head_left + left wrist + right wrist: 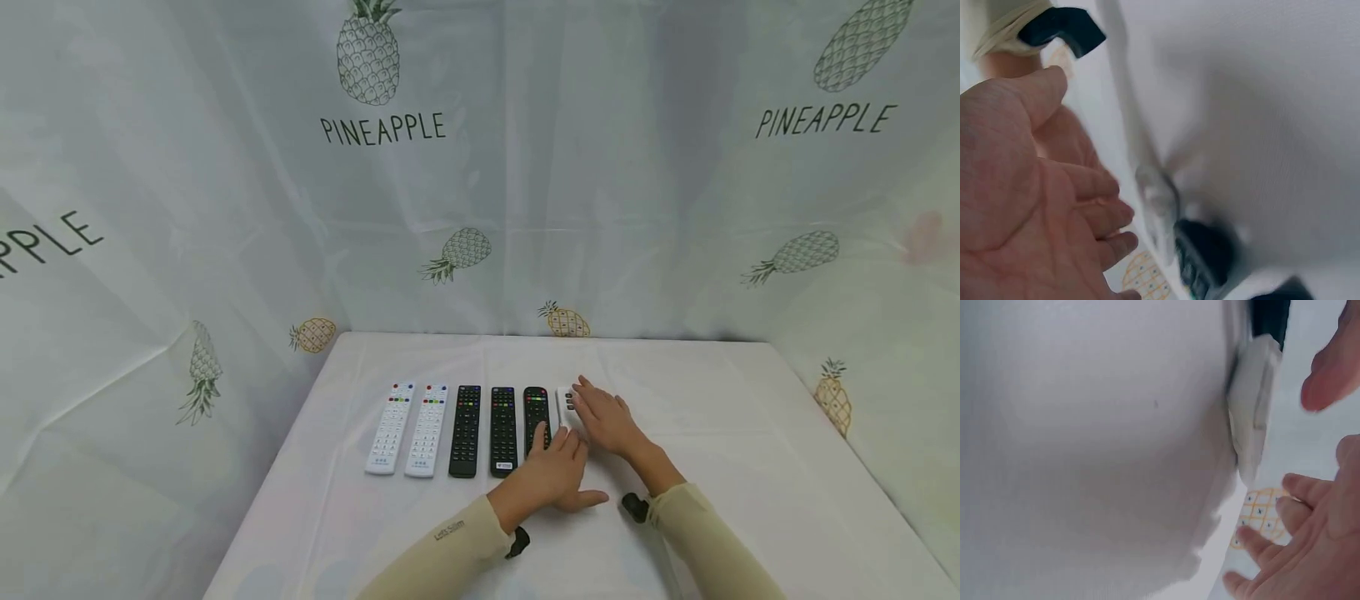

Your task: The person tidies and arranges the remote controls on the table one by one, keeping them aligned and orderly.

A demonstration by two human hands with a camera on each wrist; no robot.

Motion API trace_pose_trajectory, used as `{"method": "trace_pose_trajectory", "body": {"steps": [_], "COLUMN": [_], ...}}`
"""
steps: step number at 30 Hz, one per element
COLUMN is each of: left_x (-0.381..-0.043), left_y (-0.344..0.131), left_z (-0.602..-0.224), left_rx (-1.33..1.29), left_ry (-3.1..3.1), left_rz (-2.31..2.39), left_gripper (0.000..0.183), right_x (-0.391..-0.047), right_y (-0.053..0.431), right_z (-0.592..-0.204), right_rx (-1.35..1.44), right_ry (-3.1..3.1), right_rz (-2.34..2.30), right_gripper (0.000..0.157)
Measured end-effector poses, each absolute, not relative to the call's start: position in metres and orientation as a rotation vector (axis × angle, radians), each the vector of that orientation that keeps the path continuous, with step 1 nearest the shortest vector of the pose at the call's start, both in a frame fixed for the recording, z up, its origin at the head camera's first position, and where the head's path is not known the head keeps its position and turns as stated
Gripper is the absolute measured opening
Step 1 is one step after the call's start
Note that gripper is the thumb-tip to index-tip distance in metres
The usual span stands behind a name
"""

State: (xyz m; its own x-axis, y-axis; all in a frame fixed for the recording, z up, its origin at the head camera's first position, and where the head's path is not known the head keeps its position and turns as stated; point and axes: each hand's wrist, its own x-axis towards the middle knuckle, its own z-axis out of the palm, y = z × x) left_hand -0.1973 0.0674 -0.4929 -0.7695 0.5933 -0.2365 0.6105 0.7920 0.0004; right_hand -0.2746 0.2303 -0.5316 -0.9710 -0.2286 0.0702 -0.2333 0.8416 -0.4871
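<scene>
In the head view my left hand (557, 471) is over the right end of a row of remote controls, its fingers extended and thumb spread out to the right. Those fingers overlap the lower parts of a black remote (536, 404) with a rounded top and a short white remote (564, 402). My right hand (606, 421) has straight fingers over the right side of that white remote. The left wrist view shows an open palm (1019, 194) near the white remote (1159, 209). In the right wrist view, straight fingers (1266, 547) lie beside the white remote (1250, 403); neither hand grips anything.
Farther left in the row lie two white remotes (390, 429) (427, 429) and two black remotes (466, 429) (503, 429), all lined up side by side. A white cloth covers the table (712, 400). Pineapple-printed curtain (600, 167) hangs behind and at both sides.
</scene>
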Motion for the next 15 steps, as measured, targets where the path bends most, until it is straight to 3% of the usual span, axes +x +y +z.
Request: {"method": "trace_pose_trajectory", "body": {"steps": [7,15], "left_x": [-0.215,-0.252], "left_y": [0.005,-0.129], "left_z": [-0.461,-0.428], "left_rx": [1.143,0.91], "left_ry": [2.676,3.176], "left_rz": [0.261,0.508], "left_gripper": [0.062,0.052], "right_x": [-0.262,-0.245], "right_y": [0.254,0.297], "right_z": [-0.522,-0.506], "right_rx": [0.433,0.476], "right_ry": [-2.807,-2.476], "right_rz": [0.789,0.671], "right_gripper": [0.054,0.063]}}
